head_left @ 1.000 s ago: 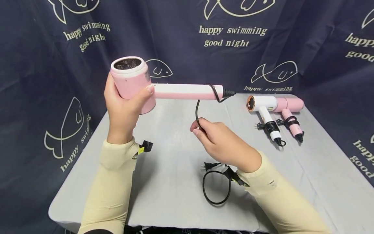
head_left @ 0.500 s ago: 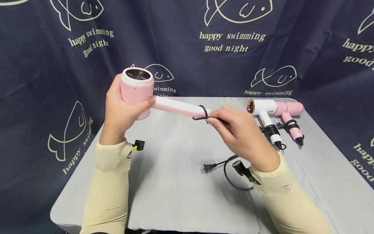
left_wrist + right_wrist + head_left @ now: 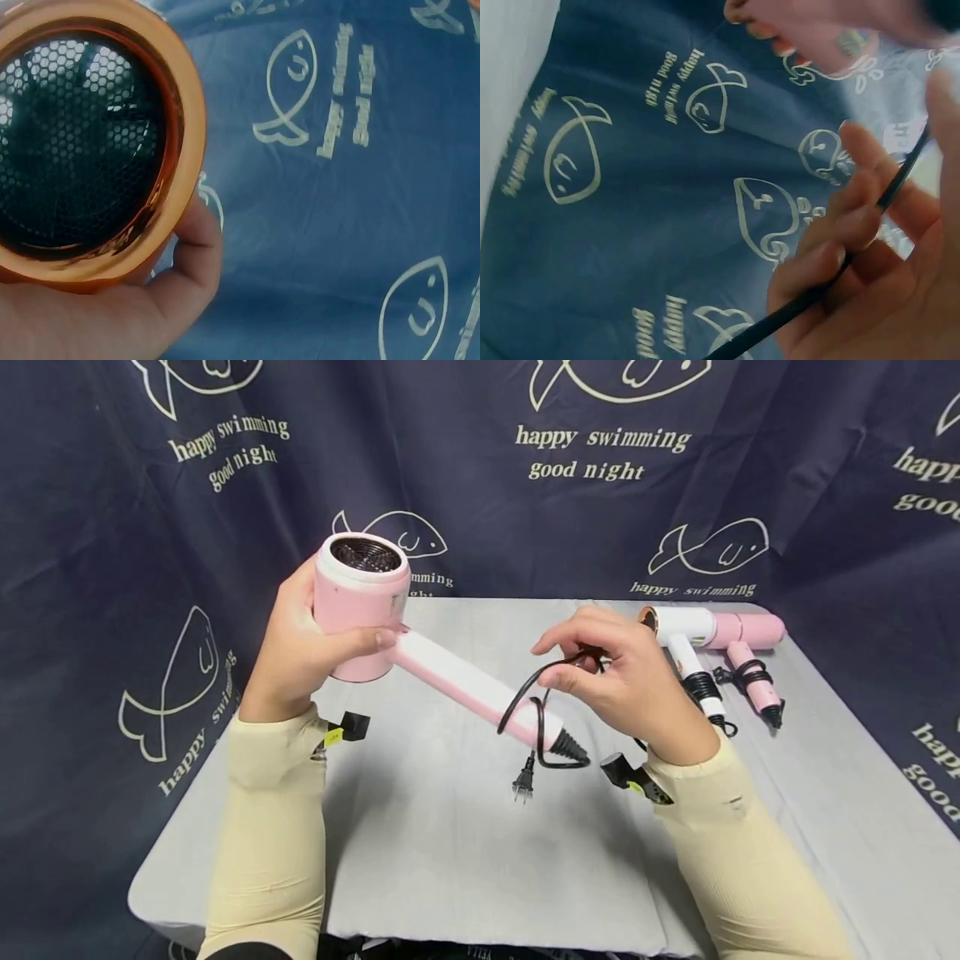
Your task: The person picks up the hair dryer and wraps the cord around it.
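Observation:
My left hand (image 3: 300,647) grips the barrel of a pink and white hair dryer (image 3: 360,602), held up over the table. Its handle (image 3: 465,681) slants down to the right. In the left wrist view, the copper-coloured rim (image 3: 184,142) circles a honeycomb grille. Black power cord (image 3: 543,727) loops round the handle's lower end. To the right of the handle, my right hand (image 3: 630,685) holds the cord with curled fingers. The right wrist view shows the cord (image 3: 795,304) running across the palm under the fingers. A two-pin plug (image 3: 524,779) hangs below the handle.
At the table's right lie two more hair dryers, one white (image 3: 686,625) and one pink (image 3: 753,631), each with its cord wound on the handle. The grey table (image 3: 450,860) backs onto a dark blue curtain (image 3: 465,460) printed with fish.
The hair dryer's handle has swung from level to slanting down. My right hand has moved right and up with the cord. The plug has risen off the tabletop.

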Motion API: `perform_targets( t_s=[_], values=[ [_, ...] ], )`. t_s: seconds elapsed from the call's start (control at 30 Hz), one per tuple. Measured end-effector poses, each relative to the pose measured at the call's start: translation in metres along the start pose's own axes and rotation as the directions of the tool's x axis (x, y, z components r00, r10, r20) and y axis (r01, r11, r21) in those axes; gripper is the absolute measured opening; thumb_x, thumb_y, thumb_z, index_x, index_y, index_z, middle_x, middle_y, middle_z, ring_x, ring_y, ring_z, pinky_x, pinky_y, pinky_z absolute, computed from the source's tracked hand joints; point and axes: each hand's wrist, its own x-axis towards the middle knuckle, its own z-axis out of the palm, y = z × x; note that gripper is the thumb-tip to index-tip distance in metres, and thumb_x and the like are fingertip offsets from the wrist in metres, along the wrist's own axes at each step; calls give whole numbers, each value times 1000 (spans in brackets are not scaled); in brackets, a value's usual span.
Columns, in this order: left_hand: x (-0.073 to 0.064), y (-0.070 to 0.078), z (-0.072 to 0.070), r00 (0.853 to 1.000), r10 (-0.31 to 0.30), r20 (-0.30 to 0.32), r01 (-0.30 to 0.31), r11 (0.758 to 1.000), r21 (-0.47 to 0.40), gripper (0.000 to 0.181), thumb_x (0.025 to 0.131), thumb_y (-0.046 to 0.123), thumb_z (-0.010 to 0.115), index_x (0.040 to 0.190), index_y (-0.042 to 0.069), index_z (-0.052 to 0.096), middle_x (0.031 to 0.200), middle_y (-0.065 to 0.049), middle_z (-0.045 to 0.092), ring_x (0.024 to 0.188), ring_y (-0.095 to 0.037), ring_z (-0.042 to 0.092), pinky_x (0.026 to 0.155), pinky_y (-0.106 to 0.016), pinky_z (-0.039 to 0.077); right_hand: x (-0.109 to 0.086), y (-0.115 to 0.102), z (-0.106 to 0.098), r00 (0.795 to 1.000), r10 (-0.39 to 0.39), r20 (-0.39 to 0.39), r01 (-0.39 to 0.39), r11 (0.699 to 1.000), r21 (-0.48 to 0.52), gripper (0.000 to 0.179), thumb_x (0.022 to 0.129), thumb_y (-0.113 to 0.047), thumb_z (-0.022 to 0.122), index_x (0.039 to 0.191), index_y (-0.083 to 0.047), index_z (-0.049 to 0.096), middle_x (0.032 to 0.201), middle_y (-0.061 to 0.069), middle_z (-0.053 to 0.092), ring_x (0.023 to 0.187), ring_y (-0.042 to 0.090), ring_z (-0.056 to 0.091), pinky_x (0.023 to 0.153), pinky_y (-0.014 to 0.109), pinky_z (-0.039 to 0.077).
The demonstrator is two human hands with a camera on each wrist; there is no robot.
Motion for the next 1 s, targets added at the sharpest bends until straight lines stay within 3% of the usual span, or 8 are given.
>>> perform_targets(
  t_s=[0.17, 0.3, 0.37, 0.5, 0.57, 0.77, 0.87, 1.0],
  values=[
    [2, -10, 4, 1000, -1, -8, 0, 983, -186, 61, 68, -12, 77, 126, 3, 65, 110, -16, 70, 92, -33, 70, 81, -38, 58, 2, 7, 10, 984, 96, 152, -132, 960, 248, 22, 106, -18, 57, 110, -11, 77, 84, 1, 63, 74, 14, 53, 67, 26, 44],
    [3, -14, 12, 997, -9, -75, -15, 950, -313, 57, 70, -11, 72, 125, 0, 63, 109, -18, 68, 93, -31, 70, 79, -39, 60, 4, 9, 18, 966, 180, 186, -235, 910, 341, 30, 109, -13, 44, 112, 2, 70, 96, 3, 66, 85, 15, 57, 75, 24, 48],
    [4, -16, 15, 993, -6, -115, -33, 941, -336, 55, 72, -9, 72, 125, 0, 62, 108, -18, 68, 94, -31, 69, 78, -38, 60, 4, 9, 21, 951, 247, 184, -292, 911, 290, 29, 108, -15, 43, 108, 1, 67, 90, 3, 66, 78, 13, 58, 69, 24, 49],
    [7, -21, 19, 977, -4, -211, -64, 947, -314, 51, 74, -5, 76, 122, 0, 63, 106, -18, 67, 93, -32, 69, 77, -40, 60, 2, 9, 26, 880, 412, 237, -449, 884, 131, 28, 108, -27, 44, 104, -11, 67, 72, 3, 52, 60, 12, 43, 52, 25, 38],
    [9, -24, 20, 963, -4, -269, -76, 956, -283, 50, 74, -2, 78, 122, 1, 64, 106, -17, 68, 93, -32, 70, 78, -40, 60, 0, 7, 26, 855, 448, 261, -469, 883, 22, 32, 111, -35, 42, 106, -20, 70, 71, 4, 50, 61, 16, 44, 55, 30, 39],
    [12, -26, 22, 922, -13, -387, -60, 983, -175, 53, 71, 3, 84, 121, 7, 67, 106, -14, 69, 94, -31, 70, 82, -40, 58, -3, -5, 29, 882, 407, 236, -338, 898, -282, 33, 111, -36, 42, 112, -28, 74, 70, -6, 48, 71, 13, 51, 76, 33, 49],
    [12, -23, 24, 914, 15, -405, -50, 996, -77, 54, 71, 6, 85, 121, 9, 67, 105, -11, 68, 96, -30, 68, 83, -38, 57, -4, -12, 31, 901, 360, 242, -264, 898, -353, 30, 110, -31, 46, 98, -22, 72, 65, -7, 44, 65, 10, 48, 72, 32, 49],
    [8, -17, 28, 903, 75, -423, -53, 997, 63, 54, 71, 10, 86, 121, 10, 66, 103, -6, 67, 96, -26, 64, 83, -34, 54, -7, -19, 31, 918, 312, 245, -190, 888, -418, 21, 107, -27, 54, 99, -16, 70, 62, -8, 46, 58, 9, 44, 63, 31, 45]
  ],
)
